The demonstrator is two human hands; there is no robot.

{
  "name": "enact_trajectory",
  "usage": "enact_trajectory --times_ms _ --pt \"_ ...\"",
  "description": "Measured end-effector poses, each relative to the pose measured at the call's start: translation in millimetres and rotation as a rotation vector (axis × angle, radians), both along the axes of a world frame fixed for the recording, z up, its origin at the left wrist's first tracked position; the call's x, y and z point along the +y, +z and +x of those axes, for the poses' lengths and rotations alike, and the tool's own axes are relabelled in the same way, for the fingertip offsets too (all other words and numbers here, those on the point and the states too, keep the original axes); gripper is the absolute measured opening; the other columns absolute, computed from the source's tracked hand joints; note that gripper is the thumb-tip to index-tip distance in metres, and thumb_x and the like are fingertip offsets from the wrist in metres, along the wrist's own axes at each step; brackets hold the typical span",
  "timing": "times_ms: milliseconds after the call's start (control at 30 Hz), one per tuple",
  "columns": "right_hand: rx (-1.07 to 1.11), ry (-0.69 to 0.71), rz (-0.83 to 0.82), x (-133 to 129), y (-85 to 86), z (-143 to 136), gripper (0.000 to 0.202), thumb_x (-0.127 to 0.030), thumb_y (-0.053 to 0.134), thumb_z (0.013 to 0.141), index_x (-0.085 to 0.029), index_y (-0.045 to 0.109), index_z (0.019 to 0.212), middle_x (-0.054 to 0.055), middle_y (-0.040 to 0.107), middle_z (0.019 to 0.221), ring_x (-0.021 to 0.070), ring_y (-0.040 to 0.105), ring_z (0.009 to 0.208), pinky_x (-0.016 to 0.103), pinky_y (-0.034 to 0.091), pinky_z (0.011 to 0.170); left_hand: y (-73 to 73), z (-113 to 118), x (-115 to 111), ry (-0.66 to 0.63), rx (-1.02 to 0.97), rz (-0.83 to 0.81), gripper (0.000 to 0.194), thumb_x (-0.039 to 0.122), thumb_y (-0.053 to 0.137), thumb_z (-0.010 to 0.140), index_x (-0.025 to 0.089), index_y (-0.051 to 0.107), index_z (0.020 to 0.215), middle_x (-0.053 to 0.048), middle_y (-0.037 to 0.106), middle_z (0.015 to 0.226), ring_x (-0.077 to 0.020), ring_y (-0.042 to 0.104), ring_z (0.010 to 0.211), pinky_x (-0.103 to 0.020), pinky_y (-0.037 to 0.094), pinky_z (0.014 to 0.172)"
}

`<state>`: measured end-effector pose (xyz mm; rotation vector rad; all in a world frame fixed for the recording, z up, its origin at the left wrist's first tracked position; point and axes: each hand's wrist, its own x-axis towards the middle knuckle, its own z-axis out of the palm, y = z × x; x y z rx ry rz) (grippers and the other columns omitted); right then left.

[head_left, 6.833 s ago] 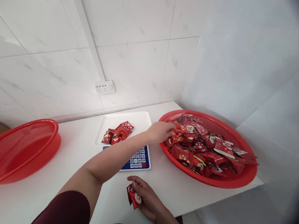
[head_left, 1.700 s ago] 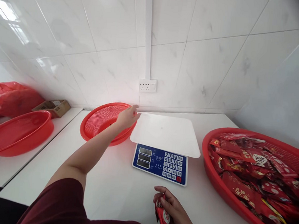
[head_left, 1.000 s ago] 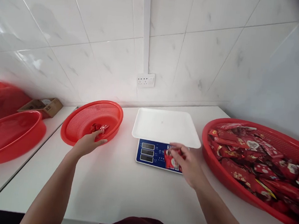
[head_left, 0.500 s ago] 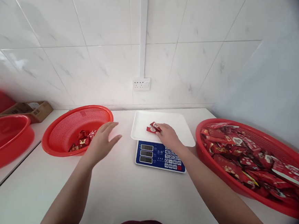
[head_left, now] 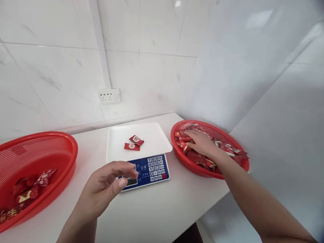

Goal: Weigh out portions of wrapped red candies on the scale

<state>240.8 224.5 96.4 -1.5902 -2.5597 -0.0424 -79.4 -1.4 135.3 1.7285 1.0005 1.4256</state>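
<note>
My left hand (head_left: 103, 188) hovers in front of the scale with thumb and fingers apart, holding nothing and hiding part of the display. My right hand (head_left: 202, 142) lies over the red wrapped packets (head_left: 197, 158) in the right basket (head_left: 185, 161), its fingers stretched out and touching them. Between the hands stands a digital scale (head_left: 145, 172) with a blue keypad panel and a white tray (head_left: 152, 134). Two small red packets, an upper packet (head_left: 136, 140) and a lower packet (head_left: 132, 147), lie together on the tray.
Another red basket (head_left: 70, 166) stands at the left with several red packets (head_left: 30, 193) in its bottom. Behind the white table (head_left: 143, 210) rises a tiled wall with a power socket (head_left: 109, 95). The table's right edge runs just past the right basket.
My right hand has let go of the packets on the tray and moved right into the full basket. My left hand has come over to the scale's front. The view has turned right.
</note>
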Motion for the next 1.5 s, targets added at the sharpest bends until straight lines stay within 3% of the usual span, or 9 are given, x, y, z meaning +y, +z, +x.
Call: enact_trajectory --times_ms 200,300,433,633,833,1033,1167,1267,1500 --pt "-0.112 -0.03 -0.007 13.5 -18.7 8.6 0.058 -0.022 0.056 0.077 -0.023 0.044 0.133 0.012 0.031 0.147 0.034 0.025 0.134 0.058 0.024 0.102 -8.4 -13.7 3.5 0.046 -0.071 -0.026 0.02 0.025 0.054 0.088 0.027 0.063 0.106 -0.003 0.068 0.088 -0.0171 0.065 0.085 -0.027 0.054 0.075" --pt "-0.084 -0.018 0.028 13.6 -16.5 5.3 0.05 -0.019 0.057 0.076 -0.022 0.051 0.126 0.012 0.04 0.142 0.0304 0.034 0.13 0.049 0.029 0.102 -11.9 -20.1 3.7 0.089 -0.08 -0.038 0.021 0.027 0.056 0.086 0.025 0.064 0.106 -0.005 0.068 0.088 -0.0195 0.064 0.085 -0.03 0.054 0.075" --pt "-0.047 -0.039 0.043 15.8 -8.0 8.7 0.029 -0.02 0.045 0.085 -0.019 0.061 0.109 0.01 0.061 0.119 0.0246 0.053 0.111 0.039 0.036 0.095 -14.0 -24.8 4.9 0.117 -0.076 -0.048 0.021 0.028 0.056 0.086 0.025 0.063 0.106 -0.005 0.068 0.089 -0.0205 0.063 0.087 -0.032 0.053 0.077" --pt "0.018 -0.184 0.051 7.8 5.3 14.6 0.032 -0.025 0.034 0.09 -0.02 0.059 0.11 0.008 0.067 0.107 0.0247 0.062 0.094 0.033 0.045 0.074 -15.2 -28.4 8.4 0.139 -0.1 -0.051 0.022 0.027 0.057 0.085 0.028 0.063 0.106 -0.002 0.068 0.089 -0.0186 0.063 0.086 -0.03 0.052 0.078" --pt "0.171 -0.256 0.051 -5.4 20.2 23.8 0.035 -0.027 0.032 0.09 -0.02 0.058 0.113 0.008 0.067 0.109 0.0242 0.061 0.1 0.033 0.046 0.079 -16.7 -31.5 8.0 0.14 -0.073 -0.036 0.022 0.026 0.054 0.088 0.028 0.061 0.108 -0.002 0.068 0.088 -0.0167 0.063 0.087 -0.027 0.052 0.079" --pt "0.285 -0.278 0.064 -6.1 21.3 34.3 0.037 -0.024 0.032 0.09 -0.019 0.058 0.116 0.007 0.062 0.12 0.0227 0.056 0.11 0.034 0.044 0.089 -12.3 -28.2 5.9 0.14 -0.057 -0.02 0.021 0.026 0.055 0.087 0.029 0.062 0.107 -0.001 0.068 0.089 -0.0164 0.064 0.086 -0.026 0.053 0.077" --pt "0.198 -0.315 -0.045 -8.1 21.4 35.8 0.036 -0.025 0.037 0.087 -0.019 0.057 0.117 0.008 0.063 0.118 0.0248 0.059 0.103 0.034 0.046 0.081 -10.2 -26.5 5.4 0.151 -0.03 -0.005 0.02 0.025 0.054 0.088 0.029 0.062 0.106 -0.001 0.068 0.088 -0.0158 0.064 0.085 -0.025 0.053 0.076" --pt "0.084 -0.314 -0.114 -9.3 21.1 34.3 0.032 -0.021 0.046 0.082 -0.018 0.062 0.109 0.012 0.066 0.11 0.0281 0.061 0.095 0.035 0.045 0.074 -8.3 -25.8 4.7 0.156 -0.026 0.005 0.02 0.024 0.055 0.087 0.028 0.062 0.106 -0.001 0.068 0.088 -0.0156 0.064 0.085 -0.026 0.054 0.076" --pt "0.076 -0.318 -0.087 -13.2 27.7 26.7 0.034 -0.027 0.043 0.085 -0.019 0.058 0.115 0.012 0.063 0.116 0.0302 0.057 0.103 0.036 0.043 0.075 -3.8 -23.3 1.4 0.111 -0.089 0.002 0.021 0.023 0.055 0.087 0.026 0.063 0.107 -0.003 0.068 0.087 -0.0174 0.064 0.084 -0.029 0.054 0.076"
